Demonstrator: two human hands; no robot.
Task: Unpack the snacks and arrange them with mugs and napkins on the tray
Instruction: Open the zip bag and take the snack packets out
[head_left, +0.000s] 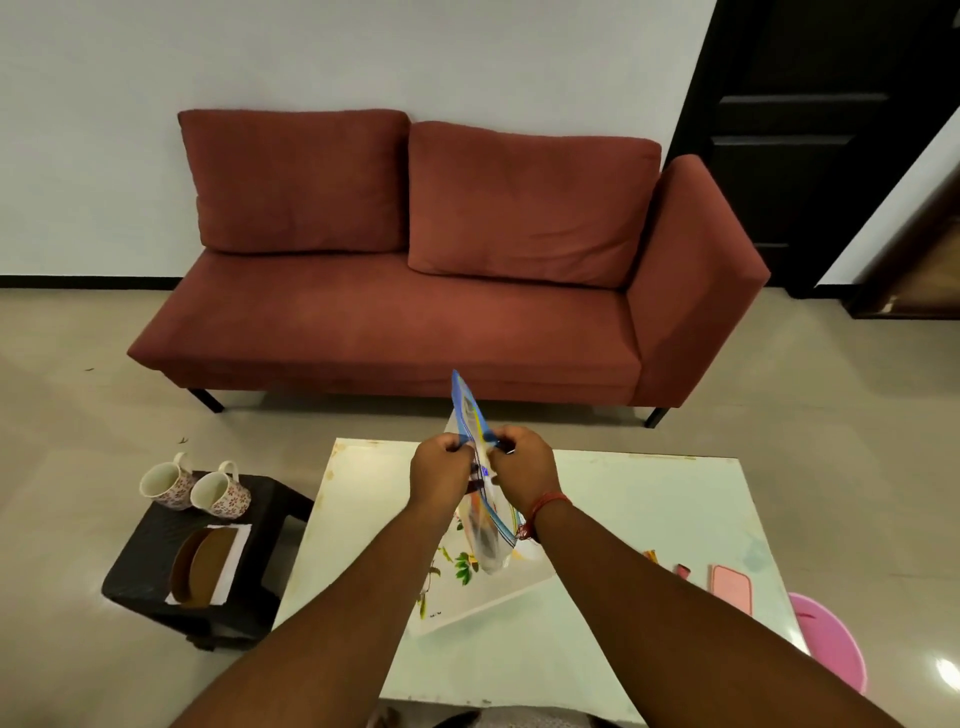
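Left hand (441, 470) and right hand (522, 467) both pinching the snack bag (480, 499), held above the tray (485, 592); mugs (195, 486) left of it.

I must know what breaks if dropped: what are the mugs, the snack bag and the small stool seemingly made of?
The two mugs look like glazed ceramic: glossy, floral print. The snack bag seems thin plastic film: translucent, crinkled. The dark stool looks like moulded plastic with a woven texture.

Even indoor light, floor (883, 441) glare lower right, edges perhaps bowed.
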